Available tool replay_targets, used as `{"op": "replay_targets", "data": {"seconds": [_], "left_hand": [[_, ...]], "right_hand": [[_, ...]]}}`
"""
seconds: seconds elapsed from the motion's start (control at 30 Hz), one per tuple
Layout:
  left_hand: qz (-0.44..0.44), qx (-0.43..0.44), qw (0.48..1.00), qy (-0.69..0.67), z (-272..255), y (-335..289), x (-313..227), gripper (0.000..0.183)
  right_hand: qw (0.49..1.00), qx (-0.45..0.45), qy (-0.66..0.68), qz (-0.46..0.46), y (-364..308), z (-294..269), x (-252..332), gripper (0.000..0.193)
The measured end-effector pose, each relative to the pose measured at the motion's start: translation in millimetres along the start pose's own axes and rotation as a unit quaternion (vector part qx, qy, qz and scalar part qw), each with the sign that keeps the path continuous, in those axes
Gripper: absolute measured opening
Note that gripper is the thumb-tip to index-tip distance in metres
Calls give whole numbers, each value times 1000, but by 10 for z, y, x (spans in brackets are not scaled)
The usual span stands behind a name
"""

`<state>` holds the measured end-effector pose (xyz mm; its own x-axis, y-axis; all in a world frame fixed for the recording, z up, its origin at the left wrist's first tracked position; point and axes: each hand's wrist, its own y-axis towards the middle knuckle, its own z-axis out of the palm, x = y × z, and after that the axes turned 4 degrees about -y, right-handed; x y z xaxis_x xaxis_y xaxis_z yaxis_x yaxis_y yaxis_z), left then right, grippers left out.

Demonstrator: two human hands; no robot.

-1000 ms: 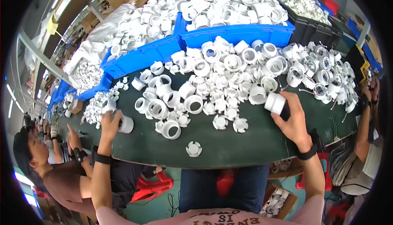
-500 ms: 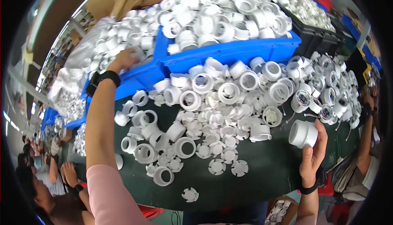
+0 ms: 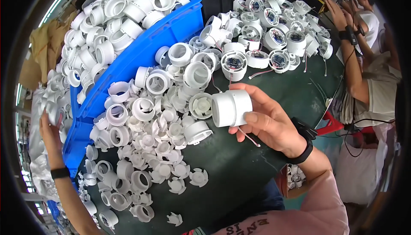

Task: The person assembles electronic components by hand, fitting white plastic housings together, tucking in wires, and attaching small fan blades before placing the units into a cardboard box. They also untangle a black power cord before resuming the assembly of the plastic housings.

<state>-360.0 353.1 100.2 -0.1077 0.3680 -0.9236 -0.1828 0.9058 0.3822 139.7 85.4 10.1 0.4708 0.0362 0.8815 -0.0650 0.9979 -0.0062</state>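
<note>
My right hand is wrapped round a white plastic cylindrical housing, held sideways above the dark green table. A thin wire with a small connector hangs below that housing. At the far left, my left hand reaches in among white plastic parts beside a blue bin; its fingers look apart, with no part plainly held. Between my hands lie loose white rings and many small white fan wheels. One ring near the held housing has a fan wheel inside.
White ring parts heap high in the blue bin. At the back right stand several white housings with circuit boards and trailing wires. A co-worker's arm is at the right edge. A box of parts sits below the table edge.
My view has swung to the right, so the bins sit farther left. The right hand still holds the white housing, now turned with its wire showing. My left hand remains at the parts.
</note>
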Motion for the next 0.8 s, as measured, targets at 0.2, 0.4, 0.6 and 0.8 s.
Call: {"op": "replay_targets", "data": {"seconds": [0.2,0.4,0.6,0.8], "left_hand": [[-207,298,932,-31,936,-2047,-877,68],[-364,354,854,-111,1636,-3071,-1021,47],[-232,311,922,-11,1799,-3617,-1273,43],[-48,247,968,3,1785,-4129,-1116,40]], "right_hand": [[995,77,-54,-22,-65,37,-60,60],[984,143,-82,-62,-581,396,-94,59],[974,98,-201,-29,-977,458,-65,54],[968,87,-227,61,-1226,748,-6,52]]}}
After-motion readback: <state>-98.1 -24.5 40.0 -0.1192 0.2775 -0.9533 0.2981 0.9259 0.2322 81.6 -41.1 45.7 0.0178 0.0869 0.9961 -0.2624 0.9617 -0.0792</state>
